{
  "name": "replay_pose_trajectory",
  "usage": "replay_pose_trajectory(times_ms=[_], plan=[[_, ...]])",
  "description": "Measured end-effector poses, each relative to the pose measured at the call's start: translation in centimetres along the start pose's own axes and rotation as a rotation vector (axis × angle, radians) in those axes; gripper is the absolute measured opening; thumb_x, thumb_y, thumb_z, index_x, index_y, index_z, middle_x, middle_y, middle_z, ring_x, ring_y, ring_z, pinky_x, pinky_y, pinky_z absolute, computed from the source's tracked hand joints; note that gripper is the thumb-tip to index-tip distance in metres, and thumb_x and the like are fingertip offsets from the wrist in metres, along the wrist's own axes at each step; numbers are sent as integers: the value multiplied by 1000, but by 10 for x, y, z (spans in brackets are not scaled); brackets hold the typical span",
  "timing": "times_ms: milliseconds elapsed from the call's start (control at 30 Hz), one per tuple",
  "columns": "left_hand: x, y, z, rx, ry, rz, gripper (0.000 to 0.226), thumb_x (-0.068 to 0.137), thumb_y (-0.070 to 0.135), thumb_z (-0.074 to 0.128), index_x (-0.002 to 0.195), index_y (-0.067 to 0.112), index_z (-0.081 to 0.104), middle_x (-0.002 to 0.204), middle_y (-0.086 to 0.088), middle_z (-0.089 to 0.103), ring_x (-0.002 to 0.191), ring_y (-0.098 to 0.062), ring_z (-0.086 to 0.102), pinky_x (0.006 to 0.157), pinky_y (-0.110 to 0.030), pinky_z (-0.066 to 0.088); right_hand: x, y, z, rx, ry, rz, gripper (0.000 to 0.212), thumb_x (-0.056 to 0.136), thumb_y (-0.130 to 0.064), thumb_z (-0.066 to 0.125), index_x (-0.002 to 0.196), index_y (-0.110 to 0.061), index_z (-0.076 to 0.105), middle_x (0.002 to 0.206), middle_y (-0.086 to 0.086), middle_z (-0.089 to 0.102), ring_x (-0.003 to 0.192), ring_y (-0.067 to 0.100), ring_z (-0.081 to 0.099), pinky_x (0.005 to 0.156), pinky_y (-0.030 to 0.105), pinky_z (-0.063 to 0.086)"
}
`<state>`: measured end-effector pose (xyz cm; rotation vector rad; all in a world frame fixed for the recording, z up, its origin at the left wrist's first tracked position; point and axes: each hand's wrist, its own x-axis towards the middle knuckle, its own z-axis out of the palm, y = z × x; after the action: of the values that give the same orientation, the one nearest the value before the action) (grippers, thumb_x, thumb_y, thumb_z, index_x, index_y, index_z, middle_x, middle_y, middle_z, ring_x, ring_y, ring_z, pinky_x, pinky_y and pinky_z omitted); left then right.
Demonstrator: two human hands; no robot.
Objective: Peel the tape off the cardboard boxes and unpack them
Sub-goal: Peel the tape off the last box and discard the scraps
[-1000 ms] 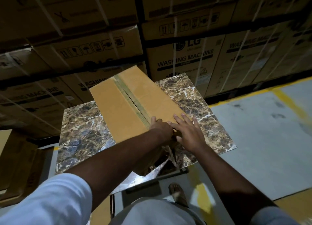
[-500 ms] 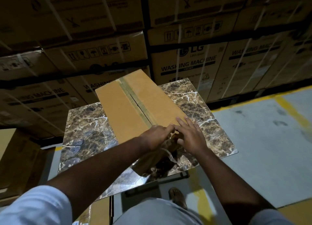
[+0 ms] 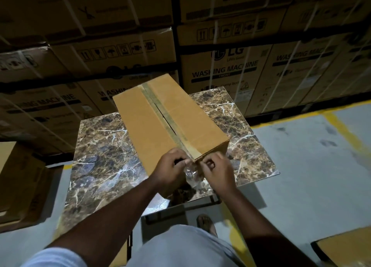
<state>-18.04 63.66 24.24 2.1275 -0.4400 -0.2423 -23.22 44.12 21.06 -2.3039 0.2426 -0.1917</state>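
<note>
Brown cardboard box sits on our marble-patterned table top, its long axis running away from us, with the strip of clear tape down the centre seam still stuck along most of its length. Our left hand and right hand meet at the near end of the box, both with fingers curled, and each seems to pinch the loosened, crinkled tape end that hangs over the near edge. We judge the peel as only just begun. From here, the thin film could tear across if we pull sideways or too sharply, leaving a stub flat on the seam. A hard upward tug might also drag the box toward us off the table edge, since neither hand is bracing it.
</note>
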Motion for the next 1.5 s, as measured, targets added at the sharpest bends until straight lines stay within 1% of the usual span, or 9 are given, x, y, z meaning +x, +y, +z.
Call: replay_pose_trajectory(times_ms=[100, 367, 533, 733, 900, 1100, 1267, 1367, 1500], plan=[[7, 0, -8, -210, -67, -148, 10, 96, 10, 67, 92, 8, 76, 105, -11, 63, 101, -17, 62, 93, -33, 48, -15, -20, 14, 517, -199, 361, 25, 87, -35, 82, 103, -27, 65, 96, -5, 72, 88, 12, 70, 78, 40, 62], [4, 6, -2, -343, 6, -210, 16, 96, 17, 70, 88, 5, 76, 104, -8, 61, 100, -11, 61, 91, -25, 46, -19, -38, 30, 550, -138, 467, 29, 87, -26, 83, 108, -17, 65, 92, -1, 73, 82, 18, 72, 66, 32, 57], [-5, 15, 8, -274, 98, -111, 11, 83, 18, 84, 89, 15, 76, 102, -8, 56, 88, -6, 58, 77, -19, 50, -21, -36, 34, 410, -123, 197, 35, 87, 0, 74, 105, -28, 62, 100, -6, 71, 92, 15, 70, 73, 37, 60], [-13, 14, 15, 202, 237, -57, 18, 86, 16, 78, 102, 24, 78, 100, 8, 69, 90, -10, 63, 77, -25, 51, -13, -23, 26, 340, -117, 226, 14, 94, -11, 71, 95, -25, 70, 87, -10, 72, 79, 5, 68, 64, 24, 56], [-16, -3, -2, -169, 130, -217, 41, 89, 7, 78, 129, 14, 71, 101, 8, 76, 91, -4, 71, 88, -28, 58, -12, -13, 20, 376, -62, 242, 8, 95, -20, 71, 99, -27, 72, 88, -11, 73, 80, 5, 70, 67, 29, 59], [3, 11, 4, -348, 133, -435, 29, 106, -1, 45, 103, 7, 73, 99, -8, 72, 83, -16, 65, 65, -18, 51, -5, -29, 21, 482, -190, 270, 7, 93, -26, 76, 97, -27, 70, 91, -3, 72, 82, 14, 69, 69, 33, 57], [13, 15, -8, -476, 69, -535, 30, 103, -6, 43, 96, 9, 69, 93, -14, 71, 86, -30, 65, 77, -42, 53, -3, -32, 20, 385, -178, 226, 17, 85, -29, 83, 90, -24, 68, 77, -5, 70, 64, 3, 61, 58, 24, 47], [13, 21, -19, -618, 88, -607, 37, 95, -12, 44, 120, 9, 61, 85, -12, 64, 64, -21, 57, 54, -30, 48, 0, -35, 23, 310, -158, 212, 28, 83, -43, 83, 85, -24, 63, 73, -5, 68, 58, 3, 56, 52, 25, 42], [13, 18, -22, -540, 38, -534, 34, 108, 33, 48, 111, 2, 61, 82, -14, 61, 66, -24, 55, 65, -35, 46, 4, -32, 28, 344, -177, 211, 21, 85, -28, 83, 84, -24, 62, 75, -3, 67, 62, 7, 57, 56, 27, 46]])
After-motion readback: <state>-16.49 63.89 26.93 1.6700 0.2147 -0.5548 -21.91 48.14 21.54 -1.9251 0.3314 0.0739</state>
